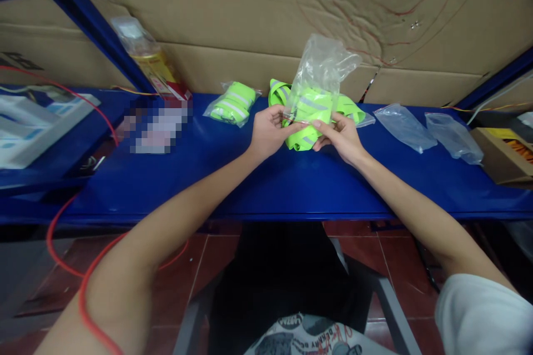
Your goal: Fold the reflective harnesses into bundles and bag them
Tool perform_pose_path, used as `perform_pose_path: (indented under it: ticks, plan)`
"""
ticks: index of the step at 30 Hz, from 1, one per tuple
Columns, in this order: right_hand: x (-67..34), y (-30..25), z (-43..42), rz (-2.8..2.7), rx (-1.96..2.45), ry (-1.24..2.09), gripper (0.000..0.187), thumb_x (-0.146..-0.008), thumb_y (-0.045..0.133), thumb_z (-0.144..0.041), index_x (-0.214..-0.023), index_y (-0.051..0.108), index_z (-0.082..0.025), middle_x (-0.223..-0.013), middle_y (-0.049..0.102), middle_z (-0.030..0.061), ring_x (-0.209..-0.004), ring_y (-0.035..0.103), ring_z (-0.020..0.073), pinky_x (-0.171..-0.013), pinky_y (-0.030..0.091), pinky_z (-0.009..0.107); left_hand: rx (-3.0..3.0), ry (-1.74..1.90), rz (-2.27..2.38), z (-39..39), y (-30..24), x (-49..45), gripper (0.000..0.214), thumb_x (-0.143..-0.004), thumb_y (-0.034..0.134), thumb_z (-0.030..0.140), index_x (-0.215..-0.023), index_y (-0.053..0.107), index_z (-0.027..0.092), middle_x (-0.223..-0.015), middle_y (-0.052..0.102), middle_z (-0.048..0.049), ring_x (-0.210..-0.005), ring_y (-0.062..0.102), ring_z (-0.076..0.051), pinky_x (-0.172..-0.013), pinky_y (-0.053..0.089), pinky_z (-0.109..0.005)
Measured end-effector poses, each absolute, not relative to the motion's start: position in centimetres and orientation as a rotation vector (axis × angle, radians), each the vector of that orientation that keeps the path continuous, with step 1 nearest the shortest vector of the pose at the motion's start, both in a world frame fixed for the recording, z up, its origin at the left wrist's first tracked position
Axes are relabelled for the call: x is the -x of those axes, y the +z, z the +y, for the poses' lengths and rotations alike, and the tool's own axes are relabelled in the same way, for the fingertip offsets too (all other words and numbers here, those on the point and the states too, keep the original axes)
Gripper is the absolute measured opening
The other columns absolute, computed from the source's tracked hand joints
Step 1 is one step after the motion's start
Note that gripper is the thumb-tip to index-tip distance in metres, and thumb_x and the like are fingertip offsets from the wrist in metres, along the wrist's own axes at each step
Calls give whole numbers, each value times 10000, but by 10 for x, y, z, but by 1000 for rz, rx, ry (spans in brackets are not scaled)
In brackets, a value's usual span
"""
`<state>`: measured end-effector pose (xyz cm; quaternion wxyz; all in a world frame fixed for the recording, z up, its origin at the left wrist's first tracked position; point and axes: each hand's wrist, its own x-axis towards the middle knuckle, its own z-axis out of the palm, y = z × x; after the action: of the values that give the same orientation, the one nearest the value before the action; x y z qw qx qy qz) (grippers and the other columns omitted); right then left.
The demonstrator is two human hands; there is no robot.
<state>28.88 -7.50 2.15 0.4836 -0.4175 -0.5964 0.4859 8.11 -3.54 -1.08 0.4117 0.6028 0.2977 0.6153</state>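
Both hands meet over the blue shelf (291,183). My left hand (268,132) and my right hand (339,136) pinch the lower edge of a clear plastic bag (318,69) that stands up between them. Inside the bag sits folded neon-green reflective strap (310,108) with grey stripes. More of the same green strap (278,91) lies loose behind the hands. A finished clear packet with green strap (234,102) rests to the left of my left hand.
Two empty clear bags (403,127) (453,137) lie to the right. A cardboard box (506,155) stands at the far right. A bagged yellow-red bottle (152,61) leans on a blue upright. Cardboard sheets back the shelf. A red cable (83,283) crosses my left arm.
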Motion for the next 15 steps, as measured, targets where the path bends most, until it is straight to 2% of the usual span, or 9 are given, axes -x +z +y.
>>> perform_pose_path:
  ticks: [3, 5, 10, 15]
  plan:
    - [-287, 24, -76, -1441, 1018, 1118, 694, -697, 960, -735, -1072, 757, -187, -719, 745, 9, -526, 704, 161, -531, 646, 311, -1504, 1547, 749, -35, -11, -81, 554, -592, 1054, 574, -902, 773, 210, -907, 806, -27, -884, 784, -200, -866, 676, -367]
    - [-287, 25, -75, -1418, 1012, 1049, 663, -688, 961, -737, -1023, 753, -204, -759, 757, 12, -498, 646, 132, -492, 603, 304, -1529, 1501, 731, -34, -11, -79, 567, -590, 1064, 545, -965, 800, 212, -929, 800, -29, -904, 791, -211, -857, 683, -370]
    - [-289, 24, -70, -1375, 1047, 943, 619, -698, 927, -781, -924, 735, -238, -755, 724, 0, -523, 582, 125, -492, 569, 313, -1586, 1387, 711, -31, -14, -75, 859, -461, 1118, 463, -1236, 813, 254, -1188, 811, -77, -1127, 795, -312, -860, 708, -435]
    - [-288, 23, -70, -1347, 1040, 1006, 588, -714, 931, -769, -891, 752, -237, -708, 658, -5, -548, 562, 129, -505, 575, 308, -1695, 1456, 903, -35, -15, -74, 847, -449, 1130, 435, -1220, 830, 252, -1129, 817, -81, -1040, 776, -302, -778, 692, -409]
